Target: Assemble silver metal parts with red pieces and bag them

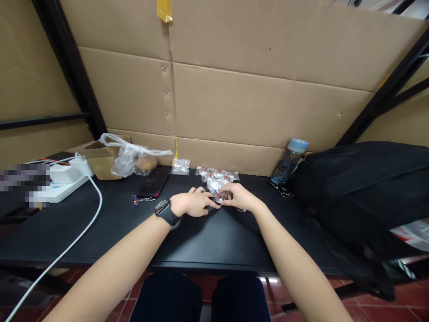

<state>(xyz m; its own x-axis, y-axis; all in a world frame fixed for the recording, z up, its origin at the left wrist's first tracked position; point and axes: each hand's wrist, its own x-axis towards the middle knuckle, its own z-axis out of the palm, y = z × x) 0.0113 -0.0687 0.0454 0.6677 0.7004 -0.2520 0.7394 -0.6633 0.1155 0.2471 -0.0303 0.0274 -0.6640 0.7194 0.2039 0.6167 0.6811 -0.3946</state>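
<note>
Crinkly clear-plastic packets (217, 173) lying on smooth black bench (208, 243); right hand (238, 197) pinching small round plastic-wrapped piece (220, 197), left hand (193, 203) loosely spreading fingers against it.

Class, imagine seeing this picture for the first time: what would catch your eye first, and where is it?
Probably the left hand, below a dark smartwatch, and the right hand, close together mid-table at small shiny packets with red marks. Next might come the bulky black backpack on the right, beside a blue-capped bottle, then the clear plastic bag at the back left.
</note>
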